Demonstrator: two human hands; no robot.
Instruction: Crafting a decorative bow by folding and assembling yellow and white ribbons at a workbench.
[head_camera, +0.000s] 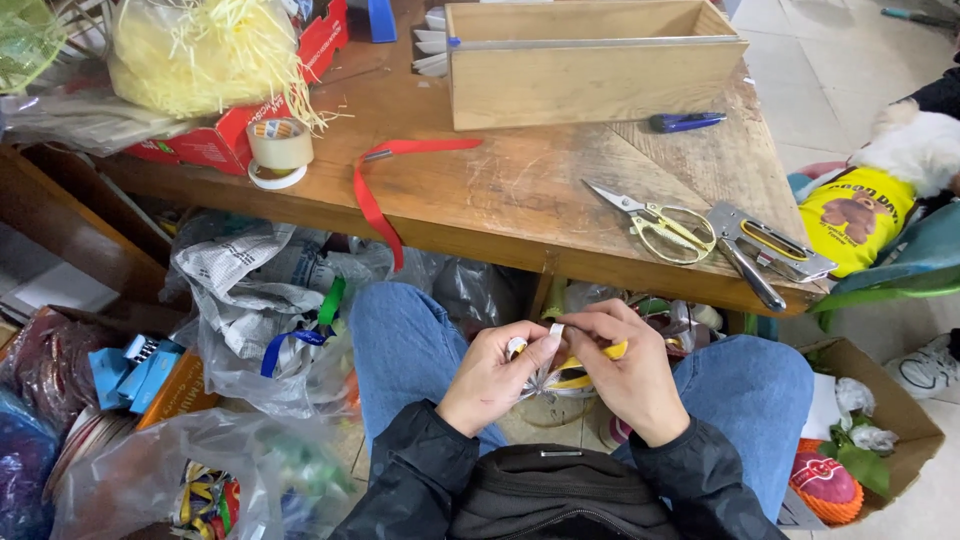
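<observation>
Both hands are held together over the lap: the left hand (492, 378) and right hand (625, 375) pinch a small bundle of silver and yellow ribbon (560, 372) between their fingertips. The ribbon is seen gathered into loops, judged partly formed; no finished bow is visible, and any fastening appears not yet done. Beyond the hands, on the surface (520, 190), yellow-handled scissors (660, 225), a stapler (765, 248), a red ribbon (385, 185) and a tape roll (279, 147) lie untouched. Farther off stands a wooden box (590, 75).
</observation>
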